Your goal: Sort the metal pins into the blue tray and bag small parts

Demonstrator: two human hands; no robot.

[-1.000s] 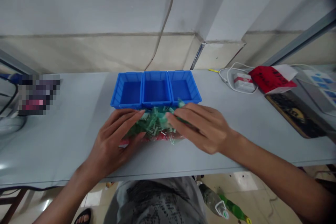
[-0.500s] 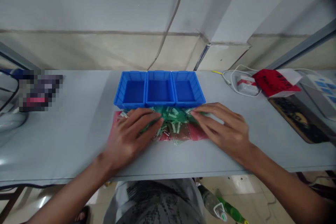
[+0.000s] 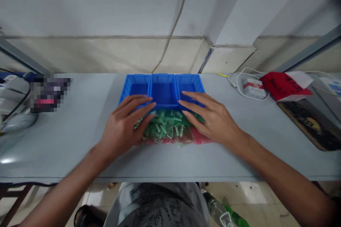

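Three blue bins (image 3: 163, 106) stand joined side by side on the grey table. In front of them lie green and clear plastic bags (image 3: 165, 124) with small pale pieces in them, on top of red material (image 3: 201, 137). My left hand (image 3: 126, 120) is over the left part of the bags, fingers apart, its fingertips near the front rim of the left bin. Above the right part, my right hand (image 3: 210, 113) has its fingers spread, the tips at the front of the right bin. Neither hand holds anything.
At the right are a red packet (image 3: 282, 86), a small white box (image 3: 254, 88), a white cable (image 3: 238, 90) and a dark patterned case (image 3: 309, 122). A blurred-out item (image 3: 50, 94) and a grey rounded object (image 3: 21, 122) lie at the left.
Both hands have let go of the green bag, opened their fingers and moved forward toward the bins. More of the green bag shows between them. The view has shifted slightly.
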